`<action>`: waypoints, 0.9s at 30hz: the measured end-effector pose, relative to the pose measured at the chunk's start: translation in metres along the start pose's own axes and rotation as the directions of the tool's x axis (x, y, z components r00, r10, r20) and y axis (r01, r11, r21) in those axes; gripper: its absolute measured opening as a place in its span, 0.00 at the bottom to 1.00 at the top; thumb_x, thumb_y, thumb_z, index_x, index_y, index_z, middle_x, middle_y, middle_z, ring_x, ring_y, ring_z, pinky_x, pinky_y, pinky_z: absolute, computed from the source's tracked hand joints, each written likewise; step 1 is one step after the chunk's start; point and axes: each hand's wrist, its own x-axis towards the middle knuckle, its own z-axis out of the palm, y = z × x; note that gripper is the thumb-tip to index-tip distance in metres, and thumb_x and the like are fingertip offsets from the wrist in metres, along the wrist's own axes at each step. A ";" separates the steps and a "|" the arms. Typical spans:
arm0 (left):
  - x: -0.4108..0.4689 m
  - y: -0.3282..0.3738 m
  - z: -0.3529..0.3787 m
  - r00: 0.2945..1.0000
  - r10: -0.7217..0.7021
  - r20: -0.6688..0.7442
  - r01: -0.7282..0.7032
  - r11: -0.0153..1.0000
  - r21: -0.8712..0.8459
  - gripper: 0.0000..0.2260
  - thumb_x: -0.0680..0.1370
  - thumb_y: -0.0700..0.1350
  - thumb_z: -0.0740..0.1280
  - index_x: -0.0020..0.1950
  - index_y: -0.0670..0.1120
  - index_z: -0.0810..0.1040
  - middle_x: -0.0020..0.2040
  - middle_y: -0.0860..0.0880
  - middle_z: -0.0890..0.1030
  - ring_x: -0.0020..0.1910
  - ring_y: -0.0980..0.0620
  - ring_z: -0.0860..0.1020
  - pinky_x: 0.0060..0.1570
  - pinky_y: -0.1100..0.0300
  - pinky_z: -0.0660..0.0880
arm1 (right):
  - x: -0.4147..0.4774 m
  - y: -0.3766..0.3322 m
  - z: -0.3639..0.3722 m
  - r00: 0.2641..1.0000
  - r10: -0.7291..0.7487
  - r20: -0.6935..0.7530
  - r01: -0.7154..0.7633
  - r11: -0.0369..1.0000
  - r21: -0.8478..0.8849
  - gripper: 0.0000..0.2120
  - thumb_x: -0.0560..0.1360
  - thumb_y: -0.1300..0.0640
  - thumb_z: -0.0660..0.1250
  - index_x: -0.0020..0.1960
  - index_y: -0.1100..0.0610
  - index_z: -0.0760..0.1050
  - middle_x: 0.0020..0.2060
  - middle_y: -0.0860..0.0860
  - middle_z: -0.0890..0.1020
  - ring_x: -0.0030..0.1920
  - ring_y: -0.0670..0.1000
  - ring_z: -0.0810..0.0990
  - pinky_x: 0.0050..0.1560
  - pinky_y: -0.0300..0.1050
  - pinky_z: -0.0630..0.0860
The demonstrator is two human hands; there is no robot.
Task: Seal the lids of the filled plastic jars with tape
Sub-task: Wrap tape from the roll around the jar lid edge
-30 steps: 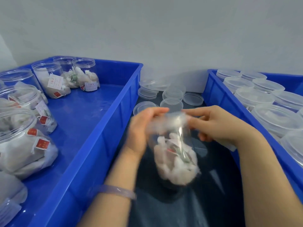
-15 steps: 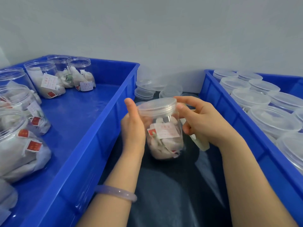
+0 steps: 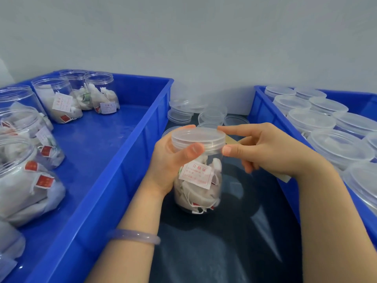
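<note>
Between 2 blue bins [image 3: 130,152], above the desk [image 3: 224,252], the left hand [image 3: 173,160] curls round the jar [image 3: 196,180], thumb on the lid [image 3: 199,137] rim. The right hand [image 3: 271,154] pinches a tan strip [image 3: 231,139], probably tape, at the lid's right edge. It is best to steady the jar and press the strip flat across the seam.

- Jar [image 3: 199,193]: clear, glossy, smooth plastic.
- Lid [image 3: 199,136]: frosted, translucent plastic.
- Label [image 3: 195,174]: matt white paper.
- Crate [image 3: 114,160]: glossy blue plastic.
- Tabletop [image 3: 224,252]: dark, smooth, shiny.
- Bracelet [image 3: 134,235]: smooth, glossy, translucent.
</note>
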 end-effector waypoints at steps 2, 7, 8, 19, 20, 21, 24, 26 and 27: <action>0.000 0.002 0.001 0.998 -0.013 0.069 0.011 0.999 0.033 0.43 0.52 0.67 0.78 0.58 0.44 0.76 0.49 0.50 0.84 0.52 0.51 0.81 0.49 0.62 0.76 | -0.002 0.000 -0.001 0.999 0.022 0.043 -0.022 1.000 0.015 0.30 0.53 0.31 0.68 0.55 0.30 0.74 0.37 0.56 0.83 0.27 0.45 0.75 0.32 0.31 0.73; -0.004 0.002 -0.006 0.990 -0.077 0.121 0.069 0.996 0.064 0.44 0.54 0.67 0.77 0.62 0.42 0.74 0.51 0.51 0.83 0.54 0.53 0.80 0.51 0.63 0.75 | 0.004 0.002 0.009 0.996 0.035 0.081 -0.038 0.999 0.031 0.31 0.52 0.30 0.66 0.55 0.32 0.74 0.37 0.49 0.84 0.27 0.45 0.77 0.33 0.35 0.75; -0.004 0.003 -0.007 0.988 -0.096 0.117 0.091 0.994 0.054 0.47 0.53 0.68 0.77 0.63 0.42 0.73 0.53 0.50 0.83 0.55 0.53 0.80 0.52 0.63 0.75 | 0.007 0.003 0.012 0.997 0.033 0.064 -0.035 0.999 0.024 0.33 0.52 0.30 0.66 0.57 0.34 0.74 0.38 0.51 0.84 0.27 0.45 0.77 0.32 0.35 0.75; -0.004 0.000 0.003 0.961 0.012 -0.277 0.057 0.969 0.239 0.50 0.50 0.65 0.74 0.70 0.51 0.66 0.63 0.53 0.75 0.60 0.58 0.76 0.51 0.68 0.76 | 0.016 -0.005 0.028 1.000 0.003 -0.028 -0.006 0.994 -0.107 0.31 0.65 0.36 0.69 0.67 0.37 0.70 0.31 0.37 0.77 0.32 0.39 0.75 0.45 0.36 0.70; -0.003 -0.001 0.001 0.958 0.013 -0.286 0.048 0.978 0.204 0.49 0.50 0.63 0.75 0.68 0.51 0.67 0.62 0.52 0.76 0.59 0.57 0.77 0.52 0.66 0.76 | 0.015 -0.006 0.026 1.000 0.013 0.016 -0.011 0.993 -0.114 0.31 0.68 0.39 0.68 0.69 0.37 0.67 0.31 0.39 0.79 0.33 0.39 0.77 0.46 0.38 0.70; -0.003 -0.001 -0.001 0.956 0.011 -0.292 0.040 0.985 0.167 0.47 0.50 0.62 0.75 0.67 0.50 0.69 0.61 0.51 0.77 0.58 0.57 0.78 0.52 0.64 0.76 | 0.012 -0.006 0.024 0.999 0.021 0.045 -0.015 0.993 -0.120 0.30 0.69 0.41 0.68 0.70 0.36 0.65 0.31 0.43 0.81 0.33 0.38 0.78 0.47 0.39 0.70; -0.003 -0.001 -0.005 0.960 -0.001 -0.280 0.024 0.997 0.079 0.42 0.51 0.54 0.79 0.64 0.49 0.72 0.55 0.52 0.80 0.52 0.58 0.81 0.46 0.66 0.77 | 0.006 -0.007 0.013 1.000 0.010 -0.004 -0.010 0.989 -0.145 0.31 0.65 0.35 0.66 0.67 0.35 0.68 0.36 0.46 0.82 0.28 0.42 0.78 0.42 0.38 0.73; -0.004 -0.001 -0.005 0.971 -0.010 -0.239 0.017 0.999 0.030 0.43 0.48 0.54 0.82 0.61 0.50 0.73 0.53 0.52 0.81 0.49 0.58 0.82 0.44 0.67 0.77 | 0.003 -0.009 0.010 0.999 0.013 -0.047 -0.020 0.989 -0.148 0.32 0.60 0.32 0.66 0.63 0.35 0.72 0.36 0.45 0.79 0.26 0.43 0.76 0.37 0.34 0.73; -0.004 -0.001 -0.004 0.975 -0.019 -0.223 0.020 1.000 0.001 0.45 0.45 0.58 0.82 0.59 0.51 0.73 0.53 0.51 0.81 0.49 0.58 0.82 0.44 0.67 0.77 | 0.003 -0.009 0.010 0.999 0.019 -0.050 -0.025 0.991 -0.132 0.32 0.58 0.32 0.67 0.62 0.36 0.73 0.37 0.46 0.78 0.26 0.42 0.76 0.35 0.32 0.73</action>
